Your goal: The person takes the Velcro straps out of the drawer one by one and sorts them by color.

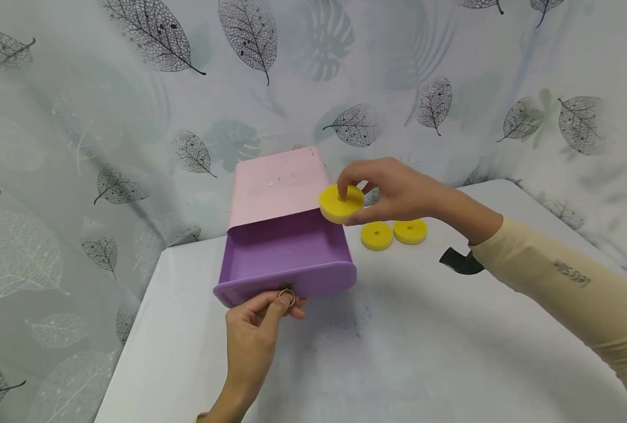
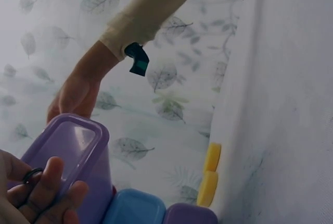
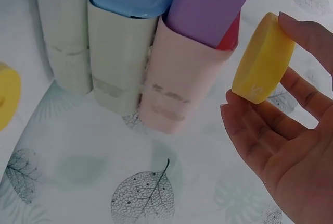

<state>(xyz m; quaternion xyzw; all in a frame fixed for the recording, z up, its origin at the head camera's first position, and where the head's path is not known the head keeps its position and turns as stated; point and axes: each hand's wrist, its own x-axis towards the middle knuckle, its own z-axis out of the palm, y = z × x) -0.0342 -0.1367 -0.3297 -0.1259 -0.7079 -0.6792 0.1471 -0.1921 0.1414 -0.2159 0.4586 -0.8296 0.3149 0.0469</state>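
Note:
A purple drawer [image 1: 271, 255] is pulled out of its pink casing [image 1: 278, 185], and its inside shows bare in the head view. My left hand [image 1: 252, 335] pinches the small metal ring pull [image 1: 294, 294] on the drawer's front between thumb and fingers. Over the drawer's right side, my right hand [image 1: 400, 191] holds a thick yellow disc [image 1: 334, 212] with a central hole, one fingertip at that hole. The right wrist view shows the yellow disc [image 3: 263, 60] tilted between thumb and fingers, with a pale mark on its edge.
Two more yellow discs, a left one [image 1: 376, 237] and a right one [image 1: 411, 232], lie on the white table [image 1: 424, 346] right of the casing. A blue drawer [image 2: 135, 208] and another purple drawer [image 2: 191, 214] sit below the pulled-out one. Leaf-patterned cloth [image 1: 292, 106] hangs behind.

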